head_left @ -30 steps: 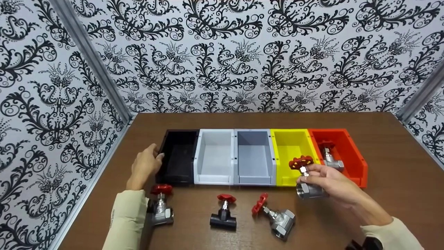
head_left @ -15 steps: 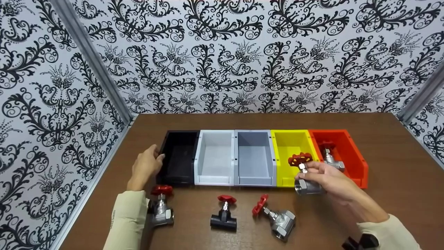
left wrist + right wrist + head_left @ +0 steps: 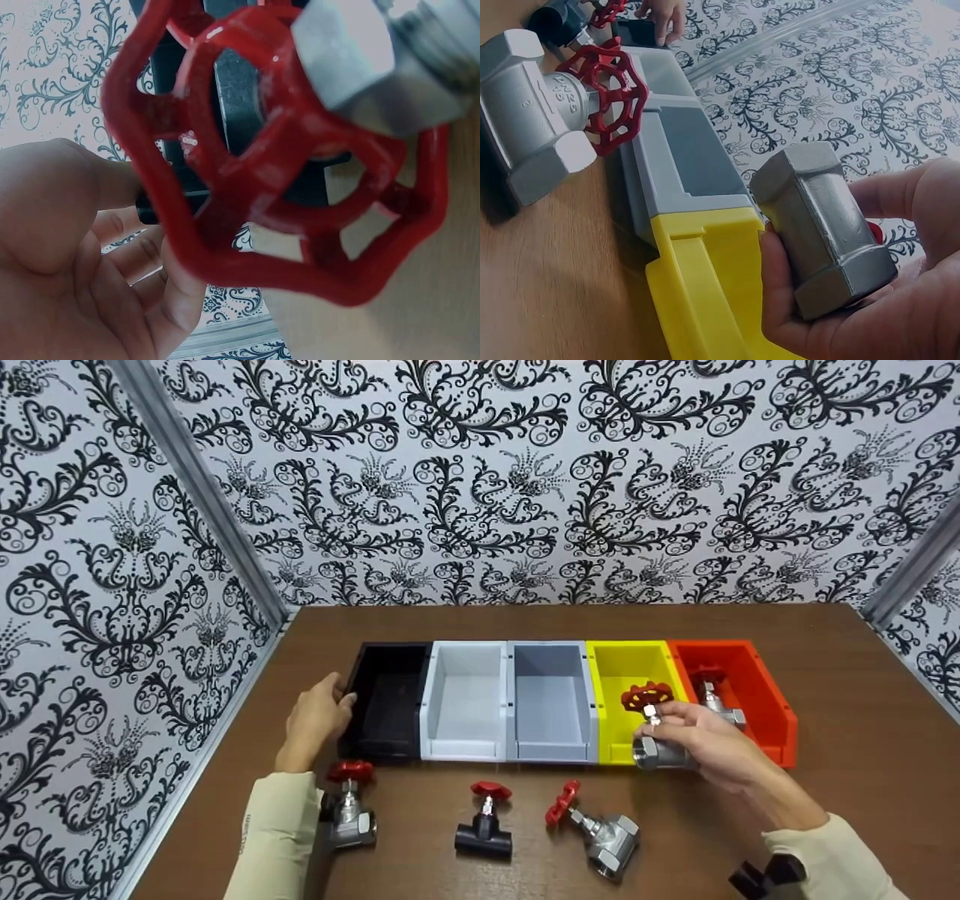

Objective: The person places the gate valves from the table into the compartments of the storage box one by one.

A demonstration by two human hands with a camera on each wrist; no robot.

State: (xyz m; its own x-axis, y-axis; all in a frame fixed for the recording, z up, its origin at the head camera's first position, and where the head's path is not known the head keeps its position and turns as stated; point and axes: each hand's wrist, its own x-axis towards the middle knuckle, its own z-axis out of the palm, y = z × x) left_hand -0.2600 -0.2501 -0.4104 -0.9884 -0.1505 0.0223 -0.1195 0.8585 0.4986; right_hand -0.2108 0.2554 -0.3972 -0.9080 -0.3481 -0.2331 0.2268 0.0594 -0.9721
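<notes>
The right hand [image 3: 716, 746] pinched a metal valve [image 3: 660, 754] between thumb and fingers, closed firmly round its body and neck, red wheel uppermost. That valve was at the front edge of the yellow bin [image 3: 621, 684], its wheel over the opening. The left hand [image 3: 319, 716] gripped the outer side rim of the black bin [image 3: 386, 705], thumb over the edge and fingers outside, though the wheel in front hid part of this in the left wrist view.

The bins stood side by side, parallel to the table's back edge: black, white bin [image 3: 466, 701], grey bin [image 3: 550, 701], yellow, then red bin [image 3: 757, 697], which held another valve [image 3: 716, 709]. On the table [image 3: 570, 622], before the bins' front edges, lay a steel valve [image 3: 349, 817] beside the left sleeve [image 3: 277, 832], a black valve [image 3: 484, 836] and a tilted valve [image 3: 611, 836].
</notes>
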